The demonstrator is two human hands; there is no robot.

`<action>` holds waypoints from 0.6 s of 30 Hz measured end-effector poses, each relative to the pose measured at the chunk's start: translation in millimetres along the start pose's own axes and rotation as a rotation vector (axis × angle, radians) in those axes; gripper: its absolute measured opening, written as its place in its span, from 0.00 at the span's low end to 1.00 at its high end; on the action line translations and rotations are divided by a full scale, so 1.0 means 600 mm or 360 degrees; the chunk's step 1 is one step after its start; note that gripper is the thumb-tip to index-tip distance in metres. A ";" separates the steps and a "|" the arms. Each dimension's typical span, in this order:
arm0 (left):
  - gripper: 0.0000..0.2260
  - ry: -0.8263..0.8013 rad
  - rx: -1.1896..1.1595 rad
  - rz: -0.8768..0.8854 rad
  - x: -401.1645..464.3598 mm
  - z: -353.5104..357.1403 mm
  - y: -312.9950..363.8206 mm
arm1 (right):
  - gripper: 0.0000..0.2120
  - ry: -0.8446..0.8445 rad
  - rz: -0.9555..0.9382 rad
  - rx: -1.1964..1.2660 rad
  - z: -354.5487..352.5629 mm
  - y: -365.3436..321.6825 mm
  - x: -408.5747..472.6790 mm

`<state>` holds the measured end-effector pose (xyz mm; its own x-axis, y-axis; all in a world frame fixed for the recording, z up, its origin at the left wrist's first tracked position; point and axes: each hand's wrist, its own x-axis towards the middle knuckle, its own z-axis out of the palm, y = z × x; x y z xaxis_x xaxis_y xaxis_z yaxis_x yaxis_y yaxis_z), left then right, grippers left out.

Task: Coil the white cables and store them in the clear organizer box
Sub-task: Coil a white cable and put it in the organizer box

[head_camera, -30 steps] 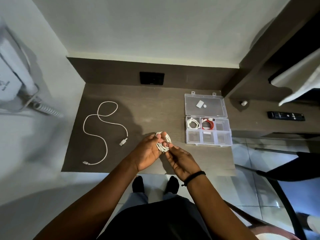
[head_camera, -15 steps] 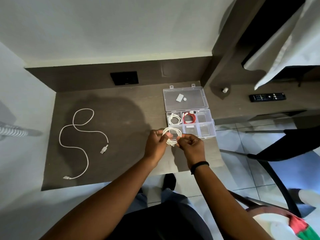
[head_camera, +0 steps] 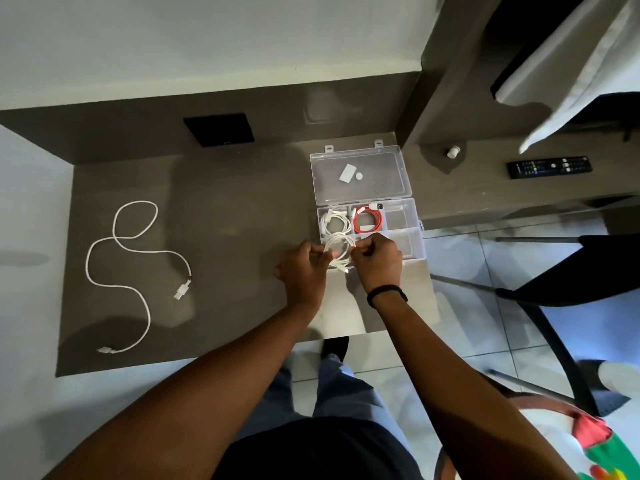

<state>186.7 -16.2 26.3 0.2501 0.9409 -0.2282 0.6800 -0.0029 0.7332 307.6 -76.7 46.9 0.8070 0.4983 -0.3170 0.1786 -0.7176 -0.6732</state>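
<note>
Two hands pinching one coiled white cable between them, left hand on the coil's left edge, right hand on its right edge. Fingers of both curled tight around the loops, thumbs and forefingers closed on the strands. Coil held over the near-left compartment of the clear organizer box, at the box's front-left corner (whether resting in the compartment or just above it, cannot tell). Several thin round loops, stacked loosely, with a short tail and a small connector poking out below toward the desk. Black band on the right wrist.

Box open near the desk's right end, lid laid flat behind it. Far-left compartment already filled with another coiled white cable; next to it, a red cable wound into a ring. Remaining compartments hard to read through the clear plastic.

Well apart to the left, a loose white cable sprawled uncoiled across the desk in wandering curves, one plug near mid-desk, the other end close to the front edge. Thicker and braided-looking compared with the held one.
</note>
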 end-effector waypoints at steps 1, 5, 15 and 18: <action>0.11 0.0009 0.0075 0.0071 -0.003 0.002 -0.006 | 0.00 -0.0001 -0.0037 -0.0074 0.002 -0.001 0.001; 0.14 0.0156 0.0529 0.0391 -0.006 0.008 -0.025 | 0.03 -0.0024 -0.0161 -0.0279 0.011 -0.005 0.006; 0.17 0.0003 0.0863 0.0669 0.009 0.004 -0.022 | 0.03 -0.0045 -0.0423 -0.0537 0.019 0.014 0.009; 0.15 -0.0026 0.0886 0.0703 0.015 -0.004 -0.018 | 0.04 -0.0121 -0.0481 -0.0468 0.015 0.023 0.012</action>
<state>180.1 -7.1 17.7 0.5911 0.8066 0.0024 0.7626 -0.5599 0.3239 310.8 -78.6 29.2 0.6518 0.7340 -0.1906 0.5626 -0.6366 -0.5276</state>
